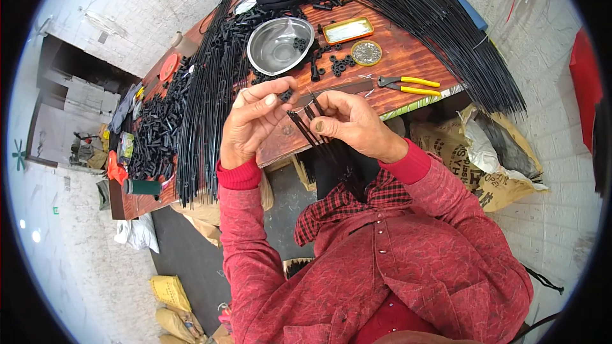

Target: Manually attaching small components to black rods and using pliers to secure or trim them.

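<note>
Between the thumb and fingers of my left hand (248, 122) is a small black ring-like piece (286, 95), partly hidden. My right hand (366, 129) is closed on several thin black rods (328, 153), which slant down over my lap. Both hands are close together above the table's front edge. Beyond them stands a shiny metal bowl (253, 60) with a few black rings inside. Loose black rings (342, 65) lie beside a round tin of small metal bits (366, 53) and a yellow-rimmed tray (327, 37) of thin white pieces. Yellow-handled cutting pliers (414, 84) rest to the right.
Long black rods lie bundled at the table's right (440, 28) and left (207, 102). Short black tubes (156, 124) are heaped at the left, near a dark green cylinder (143, 187). An opened paper sack (462, 159) stands right of the table; yellow sacks (171, 292) sit on the floor.
</note>
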### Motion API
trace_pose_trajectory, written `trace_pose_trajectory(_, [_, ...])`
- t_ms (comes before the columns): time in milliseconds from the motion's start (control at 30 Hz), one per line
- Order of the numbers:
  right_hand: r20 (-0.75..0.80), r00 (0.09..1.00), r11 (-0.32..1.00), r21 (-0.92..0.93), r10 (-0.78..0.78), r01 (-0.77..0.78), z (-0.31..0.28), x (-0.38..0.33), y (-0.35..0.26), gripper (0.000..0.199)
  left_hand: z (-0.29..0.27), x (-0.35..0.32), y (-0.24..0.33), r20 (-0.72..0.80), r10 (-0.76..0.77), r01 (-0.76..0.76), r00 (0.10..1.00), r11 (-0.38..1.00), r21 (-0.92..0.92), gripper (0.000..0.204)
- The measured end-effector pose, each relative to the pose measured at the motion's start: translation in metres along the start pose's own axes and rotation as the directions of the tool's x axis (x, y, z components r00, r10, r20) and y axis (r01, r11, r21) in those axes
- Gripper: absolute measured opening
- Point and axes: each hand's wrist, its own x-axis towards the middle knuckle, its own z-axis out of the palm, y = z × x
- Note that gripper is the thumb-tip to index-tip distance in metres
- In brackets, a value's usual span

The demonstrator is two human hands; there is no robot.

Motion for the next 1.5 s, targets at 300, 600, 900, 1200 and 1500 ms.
trace_pose_trajectory(300, [0.009,1.0,0.999,-0.049,-0.008,0.009,0.0,0.001,0.0,0.027,0.014,0.001,0.012,-0.042,-0.051,0.056,0.998,0.987,0.152,0.029])
trace_pose_trajectory(600, [0.006,1.0,1.0,-0.018,0.004,-0.004,0.0,0.0,-0.005,0.026,0.006,0.005,0.009,0.034,-0.033,0.033,0.999,0.999,-0.001,0.029])
trace_pose_trajectory(900, [-0.008,1.0,1.0,0.007,-0.008,0.008,-0.001,0.002,-0.002,0.024,0.021,0.003,0.006,-0.039,-0.069,0.071,0.997,0.996,0.045,0.041])
trace_pose_trajectory(1200, [0.002,1.0,1.0,0.003,-0.011,0.011,0.003,0.001,-0.007,0.026,0.017,0.005,0.007,0.025,-0.058,0.057,0.998,0.998,0.025,0.044])
trace_pose_trajectory(1500, [-0.003,1.0,0.999,-0.032,-0.008,0.008,0.0,0.001,-0.004,0.027,0.018,0.006,0.007,0.015,-0.093,0.093,0.996,0.996,0.015,0.043])
